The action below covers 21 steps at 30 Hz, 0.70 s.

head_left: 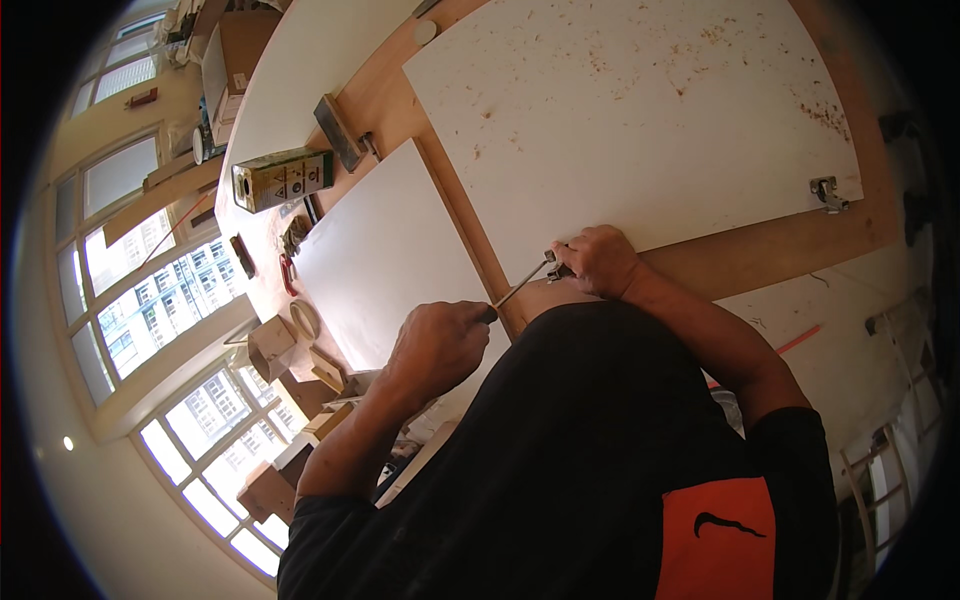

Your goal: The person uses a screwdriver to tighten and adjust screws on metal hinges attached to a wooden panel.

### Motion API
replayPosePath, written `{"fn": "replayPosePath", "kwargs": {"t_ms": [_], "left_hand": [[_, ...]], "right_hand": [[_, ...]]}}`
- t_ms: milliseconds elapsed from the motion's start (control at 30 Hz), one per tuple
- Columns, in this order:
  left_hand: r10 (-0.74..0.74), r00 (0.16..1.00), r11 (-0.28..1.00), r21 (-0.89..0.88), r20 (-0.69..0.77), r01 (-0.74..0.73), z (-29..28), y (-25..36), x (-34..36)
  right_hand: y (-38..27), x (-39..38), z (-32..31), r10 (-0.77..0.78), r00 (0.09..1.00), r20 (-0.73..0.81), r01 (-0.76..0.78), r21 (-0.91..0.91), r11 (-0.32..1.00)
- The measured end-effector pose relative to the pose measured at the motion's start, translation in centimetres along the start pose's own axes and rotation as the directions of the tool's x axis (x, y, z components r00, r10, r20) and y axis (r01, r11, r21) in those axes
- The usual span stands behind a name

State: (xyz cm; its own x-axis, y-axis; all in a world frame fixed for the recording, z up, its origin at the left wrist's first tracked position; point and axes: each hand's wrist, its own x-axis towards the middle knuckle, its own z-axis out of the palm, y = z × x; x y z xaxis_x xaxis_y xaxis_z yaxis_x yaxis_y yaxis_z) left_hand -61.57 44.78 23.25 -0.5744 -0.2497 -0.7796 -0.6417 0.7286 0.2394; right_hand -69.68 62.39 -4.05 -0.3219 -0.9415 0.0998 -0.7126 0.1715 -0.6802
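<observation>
Screwdriver (521,284) points toward half past one, its handle (488,314) wrapped in the curled left hand (440,346); the right hand (602,262) pinches, apparently, a metal hinge (557,273) by the seven o'clock edge of the white panel (640,130).

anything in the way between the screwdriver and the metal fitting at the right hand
Nothing visible: the screwdriver in the left hand points toward the fitting. The right hand holds the fitting from its right, hiding part of it. Whether the tip touches is too small to tell.
</observation>
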Motion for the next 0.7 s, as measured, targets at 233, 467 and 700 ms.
{"fn": "replayPosePath", "kwargs": {"t_ms": [233,467,700], "left_hand": [[0.003,1.0,0.999,-0.042,-0.029,-0.004,1.3,0.0,0.0],[-0.34,0.932,0.855,-0.372,0.124,0.361,0.9,-0.4,0.5],[-0.442,0.883,0.728,-0.511,0.157,0.456,1.1,0.6,0.7]], "right_hand": [[0.3,-0.1,0.1,-0.018,1.0,-0.021,0.019,0.008,1.0],[0.5,-0.2,0.7,-0.06,0.995,-0.082,0.058,-0.029,0.998],[0.8,-0.2,1.1,-0.097,0.989,-0.116,0.089,-0.073,0.993]]}}
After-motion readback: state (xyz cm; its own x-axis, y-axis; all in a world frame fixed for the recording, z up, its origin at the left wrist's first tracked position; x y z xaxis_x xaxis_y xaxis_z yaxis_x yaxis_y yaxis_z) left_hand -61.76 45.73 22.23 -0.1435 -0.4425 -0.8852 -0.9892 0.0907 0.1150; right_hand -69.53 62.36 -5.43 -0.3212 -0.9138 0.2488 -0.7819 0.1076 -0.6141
